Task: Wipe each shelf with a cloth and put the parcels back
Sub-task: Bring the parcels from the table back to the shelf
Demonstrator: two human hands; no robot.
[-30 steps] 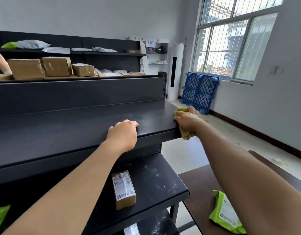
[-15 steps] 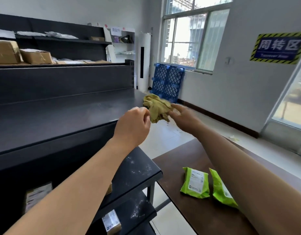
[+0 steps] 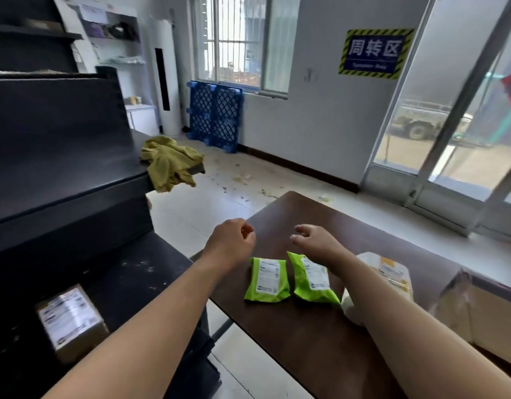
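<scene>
The yellow-green cloth (image 3: 169, 162) lies crumpled on the corner of the black shelf (image 3: 75, 185), part of it hanging over the edge. Neither hand touches it. My left hand (image 3: 231, 243) hovers over the near corner of the brown table (image 3: 306, 335) with fingers loosely curled, holding nothing. My right hand (image 3: 314, 241) hovers above two green parcels (image 3: 268, 279) (image 3: 313, 279) on the table, fingers relaxed, holding nothing. A cardboard parcel (image 3: 71, 322) with a white label sits on the lower shelf (image 3: 139, 272).
A white and yellow parcel (image 3: 389, 272) and a cardboard box (image 3: 478, 315) lie on the table's right side. Blue pallets (image 3: 215, 115) lean under the window. Scraps litter the floor (image 3: 242, 177). A glass door stands at the right.
Both hands let go of the cloth, which now lies on the shelf corner. They moved down and right over the table, and my view turned right.
</scene>
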